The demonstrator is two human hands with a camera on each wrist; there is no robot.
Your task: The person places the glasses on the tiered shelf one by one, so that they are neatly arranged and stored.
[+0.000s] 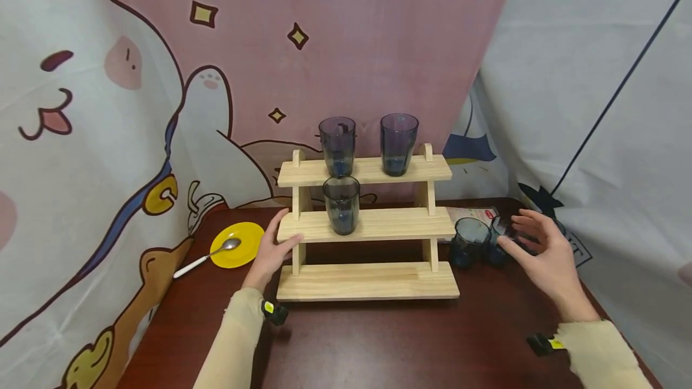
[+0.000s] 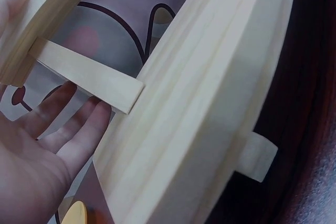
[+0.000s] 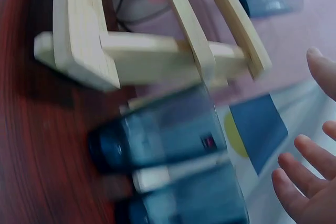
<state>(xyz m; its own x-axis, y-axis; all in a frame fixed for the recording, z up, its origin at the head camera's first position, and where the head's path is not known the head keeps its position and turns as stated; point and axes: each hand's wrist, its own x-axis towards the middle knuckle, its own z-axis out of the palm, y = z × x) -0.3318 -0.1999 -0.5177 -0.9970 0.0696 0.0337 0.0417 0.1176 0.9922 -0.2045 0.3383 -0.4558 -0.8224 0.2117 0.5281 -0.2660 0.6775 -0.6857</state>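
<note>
A three-tier wooden display stand (image 1: 367, 281) stands on the table. My left hand (image 1: 273, 251) holds the left end of its middle shelf; in the left wrist view the thumb lies on the board and the fingers (image 2: 92, 127) curl by the upright. Two tinted glasses, a left one (image 1: 337, 143) and a right one (image 1: 399, 143), stand upright on the top shelf, and a third glass (image 1: 342, 206) on the middle shelf. Right of the stand are more blue glasses (image 1: 470, 242). My right hand (image 1: 546, 251) hovers over them, fingers spread, and is apart from the two glasses (image 3: 163, 135) in the right wrist view.
Left of the stand lies a yellow plate (image 1: 238, 254) with a white-handled spoon (image 1: 229, 244) across it. A printed paper (image 1: 459, 215) lies behind the right-hand glasses. A patterned cloth (image 1: 378, 47) hangs close behind, and a pale one (image 1: 605, 107) on the right.
</note>
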